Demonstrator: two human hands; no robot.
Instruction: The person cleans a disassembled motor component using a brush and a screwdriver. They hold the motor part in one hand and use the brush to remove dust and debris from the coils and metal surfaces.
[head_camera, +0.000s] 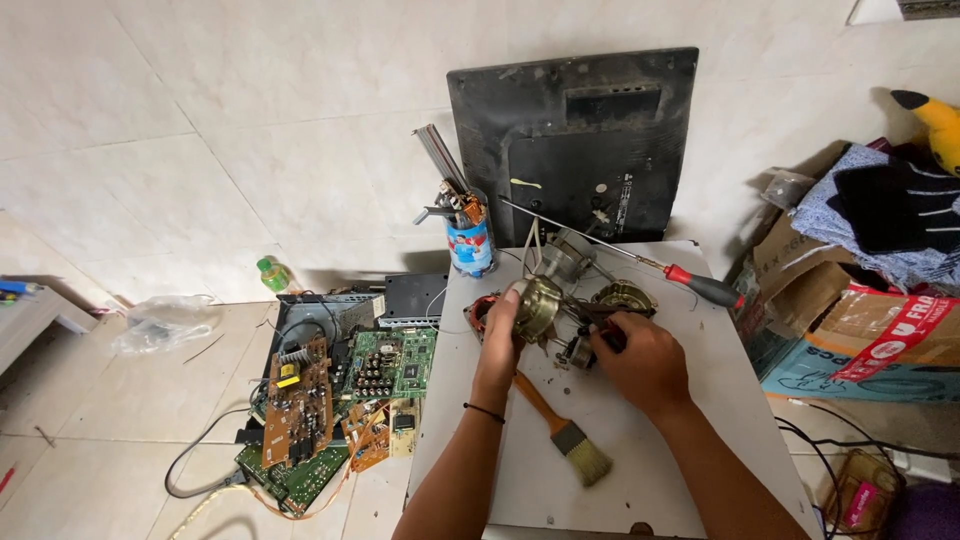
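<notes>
On white table (640, 470): 2 hands, 1 motor (538, 305), 1 brush (570, 435), 1 screwdriver (700, 285).

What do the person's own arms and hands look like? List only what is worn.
Both forearms are bare, with no sleeves in view. The left hand and right hand wear no gloves. A thin black band circles the left wrist. No rings or watch can be made out.

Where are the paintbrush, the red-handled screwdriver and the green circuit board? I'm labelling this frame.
paintbrush (583, 453), head view, on its bristles.
red-handled screwdriver (706, 288), head view, on the handle.
green circuit board (392, 364), head view, on the board's middle.
</notes>
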